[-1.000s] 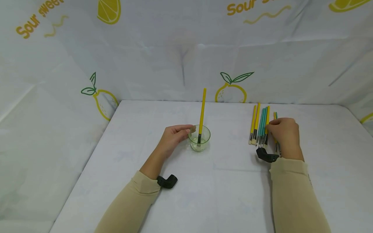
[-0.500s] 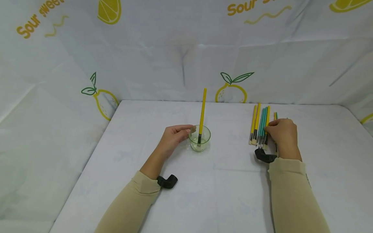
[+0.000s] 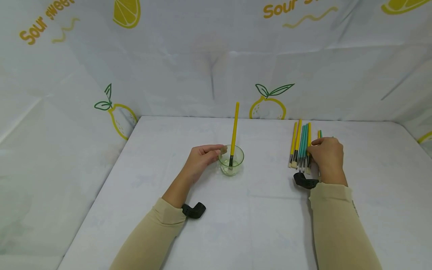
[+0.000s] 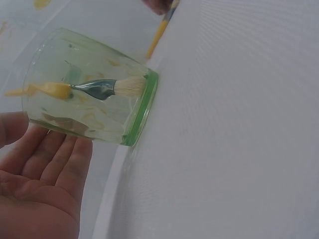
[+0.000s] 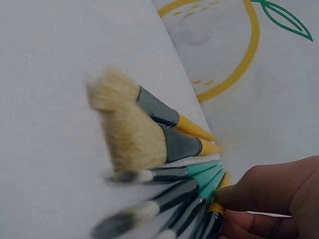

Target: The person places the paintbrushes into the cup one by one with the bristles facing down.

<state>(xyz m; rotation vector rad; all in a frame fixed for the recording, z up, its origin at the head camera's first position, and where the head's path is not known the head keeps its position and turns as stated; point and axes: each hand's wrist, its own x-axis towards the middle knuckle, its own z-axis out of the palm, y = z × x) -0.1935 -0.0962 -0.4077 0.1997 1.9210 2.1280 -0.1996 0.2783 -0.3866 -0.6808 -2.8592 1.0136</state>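
My left hand (image 3: 198, 161) holds the side of a clear greenish glass cup (image 3: 239, 160) at its rim, thumb and fingers on the outside. A yellow-handled paintbrush (image 3: 235, 127) stands in the cup, bristles down, leaning slightly; in the left wrist view its pale bristles (image 4: 129, 86) reach the green base. My right hand (image 3: 328, 156) pinches a yellow-handled paintbrush (image 5: 216, 205) at the right end of a row, its thumb on the handle. Beside it lie several turquoise paintbrushes (image 3: 303, 138) and two yellow ones with wide bristles (image 5: 134, 137).
More paintbrushes (image 3: 319, 134), one yellow and one turquoise, lie partly hidden behind my right hand. A white cloth (image 3: 249, 217) covers the table. Behind its far edge hangs a white backdrop (image 3: 189, 75) with printed lemons.
The right hand has shifted slightly left, from just right of the row to the yellow paintbrush at its end. The left hand, the cup and its paintbrush stay in place.
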